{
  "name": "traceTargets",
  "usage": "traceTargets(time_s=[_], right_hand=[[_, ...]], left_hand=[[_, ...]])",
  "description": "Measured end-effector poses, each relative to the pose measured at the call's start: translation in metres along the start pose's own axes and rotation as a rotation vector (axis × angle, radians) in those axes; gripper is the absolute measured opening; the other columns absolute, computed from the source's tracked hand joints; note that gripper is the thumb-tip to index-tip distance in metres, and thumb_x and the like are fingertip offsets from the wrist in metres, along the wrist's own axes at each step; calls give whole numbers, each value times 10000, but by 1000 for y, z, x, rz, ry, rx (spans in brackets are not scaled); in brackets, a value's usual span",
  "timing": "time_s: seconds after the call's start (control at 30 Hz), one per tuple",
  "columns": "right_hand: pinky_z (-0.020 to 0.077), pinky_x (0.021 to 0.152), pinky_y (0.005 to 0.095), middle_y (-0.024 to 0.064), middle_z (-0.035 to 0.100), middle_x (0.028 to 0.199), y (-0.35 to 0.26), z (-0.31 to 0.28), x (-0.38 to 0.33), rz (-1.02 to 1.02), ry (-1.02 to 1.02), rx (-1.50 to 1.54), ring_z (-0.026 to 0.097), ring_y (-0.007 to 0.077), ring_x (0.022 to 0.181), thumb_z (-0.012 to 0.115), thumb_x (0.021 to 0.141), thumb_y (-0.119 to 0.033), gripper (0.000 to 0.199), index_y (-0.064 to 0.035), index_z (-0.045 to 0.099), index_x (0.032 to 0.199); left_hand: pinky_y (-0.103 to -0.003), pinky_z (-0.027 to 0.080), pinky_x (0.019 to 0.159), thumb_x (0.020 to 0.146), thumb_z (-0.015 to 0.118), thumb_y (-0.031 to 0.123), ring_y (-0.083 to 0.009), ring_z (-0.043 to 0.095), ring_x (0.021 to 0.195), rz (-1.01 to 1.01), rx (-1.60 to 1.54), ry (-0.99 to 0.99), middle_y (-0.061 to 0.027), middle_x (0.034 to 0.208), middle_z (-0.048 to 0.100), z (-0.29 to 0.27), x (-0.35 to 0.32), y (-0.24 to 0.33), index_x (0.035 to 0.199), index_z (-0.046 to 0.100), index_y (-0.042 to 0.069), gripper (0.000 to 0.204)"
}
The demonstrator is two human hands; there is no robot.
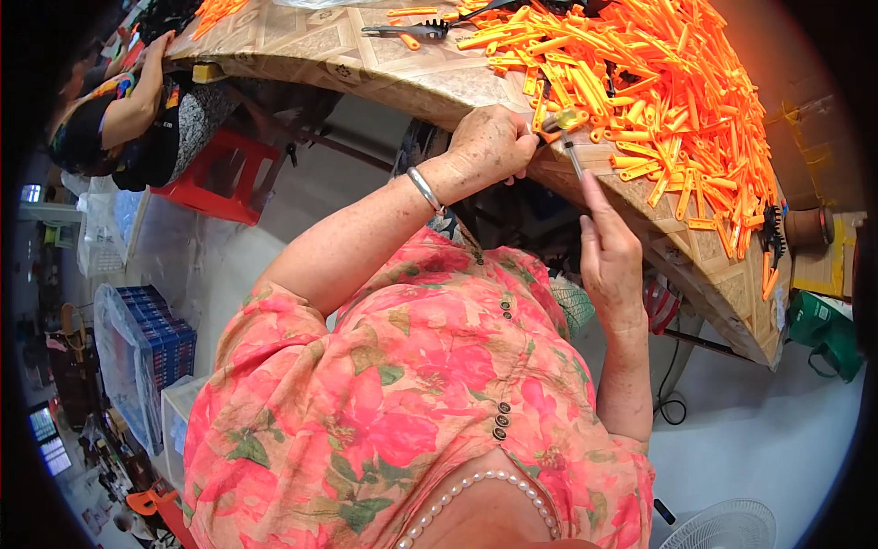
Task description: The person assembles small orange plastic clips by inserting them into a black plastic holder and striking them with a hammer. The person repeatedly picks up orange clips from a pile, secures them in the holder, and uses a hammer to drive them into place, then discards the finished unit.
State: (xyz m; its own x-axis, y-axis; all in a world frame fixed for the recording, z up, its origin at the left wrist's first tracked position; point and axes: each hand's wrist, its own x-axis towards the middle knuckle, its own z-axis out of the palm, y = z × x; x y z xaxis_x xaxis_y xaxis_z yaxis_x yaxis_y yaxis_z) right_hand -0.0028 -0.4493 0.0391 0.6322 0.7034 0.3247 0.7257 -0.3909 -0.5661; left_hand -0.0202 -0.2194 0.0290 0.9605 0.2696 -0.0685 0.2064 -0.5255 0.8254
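At the table edge my left hand (494,146) is closed, with a metal bangle on its wrist. A small dark end shows past its fingertips; the rest of what it grips is hidden. My right hand (610,252) is wrapped round a thin metal-shafted tool, its index finger stretched along the shaft. This looks like a small mallet (572,157) with a yellowish translucent head, close to the left fingertips. Just beyond both hands lies a large heap of orange plastic handles (640,82), with holes at their ends.
Black toothed pieces, one a comb head (430,29) beside orange handles, lie on the patterned tabletop (311,41). A brown spool (809,227) and a green bag (823,334) are at the right. Another person's arm (137,110) and a red stool (224,178) are at the left.
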Motion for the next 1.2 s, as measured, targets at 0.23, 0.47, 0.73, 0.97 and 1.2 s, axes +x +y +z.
traceTargets(time_s=[0.23,0.47,0.73,0.97,1.2], right_hand=[[504,885,398,218,639,1184,4,3,2,-92,165,76,639,369,1043,522,931,8,514,-90,466,1433],[491,867,325,193,641,1233,8,3,-5,134,117,283,655,258,1057,516,942,16,515,-82,457,1444],[475,868,286,174,622,1288,5,-9,-18,242,128,370,644,186,1015,502,939,24,516,-76,460,1444],[441,980,310,186,589,1335,13,7,-30,291,141,386,595,243,1208,493,931,35,516,-49,450,1438],[416,770,250,75,587,1129,9,9,-19,118,127,235,504,129,915,493,960,-13,494,-61,444,1449]], left_hand=[[-280,519,502,920,548,196,-112,638,494,22,31,16,-52,579,663,1,1,-2,798,697,9,268],[-261,488,477,940,542,184,-118,598,494,-113,-393,-71,-25,610,636,3,3,-6,795,663,11,257],[-235,422,453,984,490,191,-65,467,484,-458,-1566,-475,53,635,511,10,-10,-20,972,558,58,150],[-237,456,461,992,494,200,-93,519,490,-422,-1289,-129,-2,641,567,30,-27,-4,936,585,42,191],[-267,521,469,940,547,170,-127,613,498,-180,-535,51,-56,620,655,17,-13,-11,776,659,20,249]])
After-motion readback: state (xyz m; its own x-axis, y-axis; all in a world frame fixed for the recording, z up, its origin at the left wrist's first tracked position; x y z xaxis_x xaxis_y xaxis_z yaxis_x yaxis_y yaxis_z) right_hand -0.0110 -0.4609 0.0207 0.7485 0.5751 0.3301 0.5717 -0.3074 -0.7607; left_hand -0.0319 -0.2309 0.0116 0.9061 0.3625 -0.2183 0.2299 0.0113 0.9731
